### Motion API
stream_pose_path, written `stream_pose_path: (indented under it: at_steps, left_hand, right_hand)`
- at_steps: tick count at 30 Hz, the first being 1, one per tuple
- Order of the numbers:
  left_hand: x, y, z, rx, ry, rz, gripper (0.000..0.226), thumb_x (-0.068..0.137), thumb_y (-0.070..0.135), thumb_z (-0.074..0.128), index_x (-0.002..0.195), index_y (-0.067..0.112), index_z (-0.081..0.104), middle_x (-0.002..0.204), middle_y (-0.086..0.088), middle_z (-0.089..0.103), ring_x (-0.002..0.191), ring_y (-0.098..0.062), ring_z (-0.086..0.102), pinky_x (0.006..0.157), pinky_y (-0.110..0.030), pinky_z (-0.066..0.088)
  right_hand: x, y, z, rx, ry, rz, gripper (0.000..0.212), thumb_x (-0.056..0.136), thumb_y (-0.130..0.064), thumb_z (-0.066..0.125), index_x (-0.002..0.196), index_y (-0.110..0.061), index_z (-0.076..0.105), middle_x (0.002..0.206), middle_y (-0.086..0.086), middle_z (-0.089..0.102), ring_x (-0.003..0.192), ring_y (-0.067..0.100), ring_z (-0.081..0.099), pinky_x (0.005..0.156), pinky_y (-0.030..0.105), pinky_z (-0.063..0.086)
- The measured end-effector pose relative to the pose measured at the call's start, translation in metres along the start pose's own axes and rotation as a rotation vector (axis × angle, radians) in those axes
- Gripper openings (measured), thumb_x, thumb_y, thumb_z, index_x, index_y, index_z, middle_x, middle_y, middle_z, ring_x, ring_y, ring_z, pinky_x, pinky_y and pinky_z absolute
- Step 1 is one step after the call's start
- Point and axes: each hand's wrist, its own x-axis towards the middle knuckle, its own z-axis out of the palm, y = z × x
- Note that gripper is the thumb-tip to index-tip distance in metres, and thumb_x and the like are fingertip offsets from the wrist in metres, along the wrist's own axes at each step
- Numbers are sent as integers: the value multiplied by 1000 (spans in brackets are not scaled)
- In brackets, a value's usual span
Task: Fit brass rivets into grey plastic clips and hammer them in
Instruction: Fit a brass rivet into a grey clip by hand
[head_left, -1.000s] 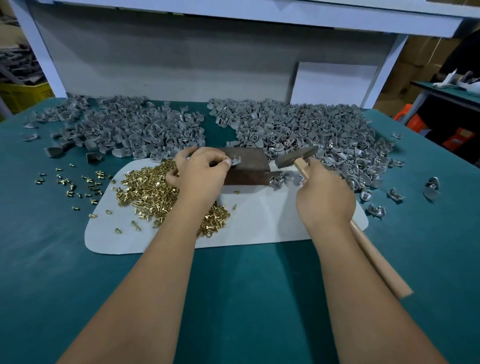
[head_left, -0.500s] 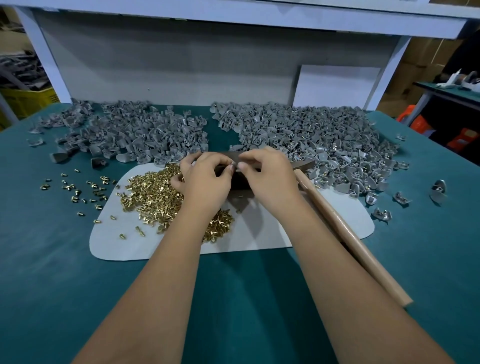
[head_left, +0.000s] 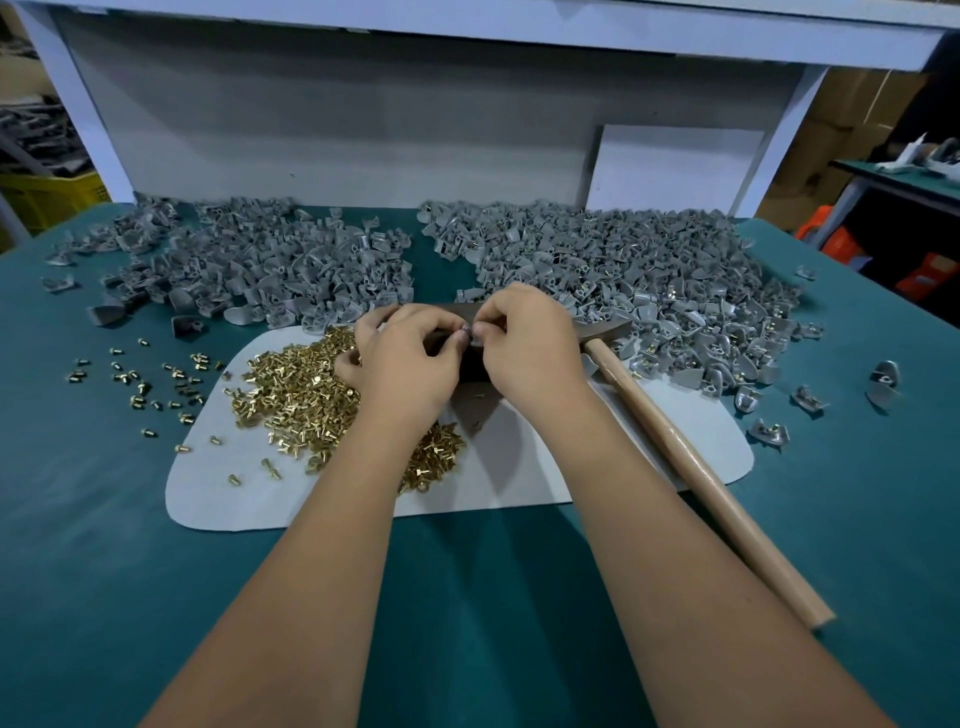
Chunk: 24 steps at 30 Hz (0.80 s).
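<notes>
Both hands meet over the middle of the teal worktop (head_left: 104, 571), above a dark block (head_left: 470, 364) that sits on the far part of a white mat (head_left: 519, 467). The left hand (head_left: 410, 364) and right hand (head_left: 530, 343) have curled fingers whose tips pinch one small grey clip (head_left: 471, 335) between them (too small to tell whether a rivet is in it). A heap of brass rivets (head_left: 296, 395) lies on the mat's left part, partly under the left wrist, w/ loose rivets (head_left: 150, 384) scattered further left on the worktop. Two big piles of grey clips spread along the far side: left pile (head_left: 249, 265) & right pile (head_left: 649, 270), the right one showing brass specks. The hammer (head_left: 691, 457) lies just right of the right hand, untouched, head near the block, wooden handle running toward the near right.
</notes>
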Motion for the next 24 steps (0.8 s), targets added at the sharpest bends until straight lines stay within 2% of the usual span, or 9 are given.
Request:
stream_pose_path:
  at_steps: [4, 10, 13, 15, 19, 24]
  left_hand:
    - [-1, 1, 0, 4, 7, -7, 10, 92, 23, 64, 92, 31, 69, 109, 11, 60, 130, -23, 41, 110, -52, 28]
    - [-2, 1, 1, 30, 25, -16, 10, 92, 25, 63, 94, 30, 71, 105, 15, 56, 131, -21, 37, 110, -50, 27]
    - [-2, 0, 1, 26, 22, -17, 10, 92, 25, 64, 93, 33, 70, 104, 16, 56, 131, -21, 37, 110, -52, 27]
    - [-1, 0, 2, 42, 38, -23, 10, 92, 28, 64, 92, 35, 70, 103, 19, 55, 132, -19, 34, 111, -51, 23]
    - [-4, 0, 6, 115, 92, -49, 8, 92, 33, 63, 90, 38, 69, 101, 25, 52, 133, -13, 24, 101, -44, 14]
    - [0, -4, 6, 71, 73, -6, 10, 90, 29, 63, 84, 36, 65, 106, 20, 59, 133, -19, 34, 109, -49, 20]
  right_hand:
    - [3, -3, 0, -54, -22, 35, 17, 89, -15, 60, 75, -24, 60, 93, -1, 61, 78, 17, 51, 67, 25, 37]
    - [5, -7, -5, -63, -77, 72, 19, 89, -15, 60, 73, -24, 60, 87, 4, 65, 75, 20, 56, 63, 25, 40]
    - [8, -9, -8, -58, -115, 89, 14, 90, -16, 61, 78, -20, 67, 84, 6, 67, 79, 23, 60, 69, 29, 50]
    - [9, -9, -8, -51, -115, 86, 12, 89, -16, 62, 80, -19, 68, 83, 6, 68, 80, 23, 61, 71, 30, 52]
    - [6, -6, -4, -13, -66, 84, 12, 88, -14, 63, 78, -19, 68, 85, 5, 67, 82, 22, 60, 71, 30, 50]
    - [-4, 3, 7, 83, 63, 23, 12, 88, -10, 62, 77, -15, 66, 92, -1, 59, 87, 17, 54, 77, 29, 42]
